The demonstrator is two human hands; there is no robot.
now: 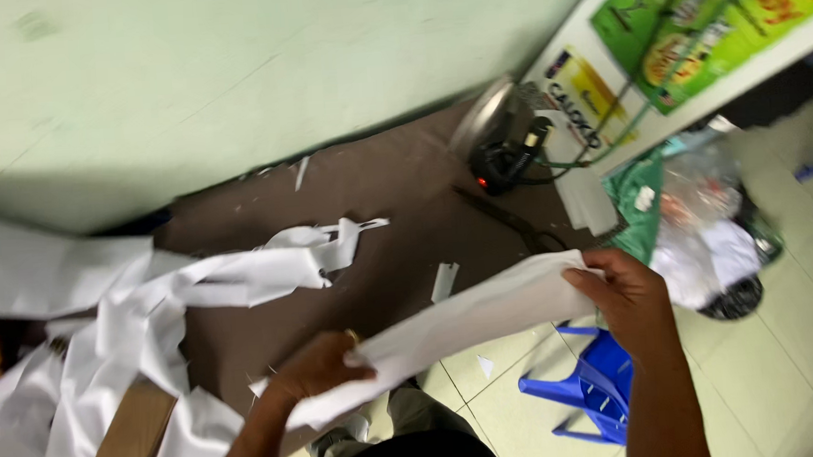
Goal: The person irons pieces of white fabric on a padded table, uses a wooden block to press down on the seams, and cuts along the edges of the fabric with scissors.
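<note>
Iron (pixel 500 138) on table (pixel 397 220), stool (pixel 590 387) below right.

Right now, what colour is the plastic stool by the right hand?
Blue stool, clearest in the head view.

You face a pale green wall (pixel 227 61) across the upper left of the frame; a brown desk (pixel 395 192) runs below it, light tiled floor (pixel 799 346) fills the lower right, a blue plastic stool (pixel 590 387) standing there
</note>
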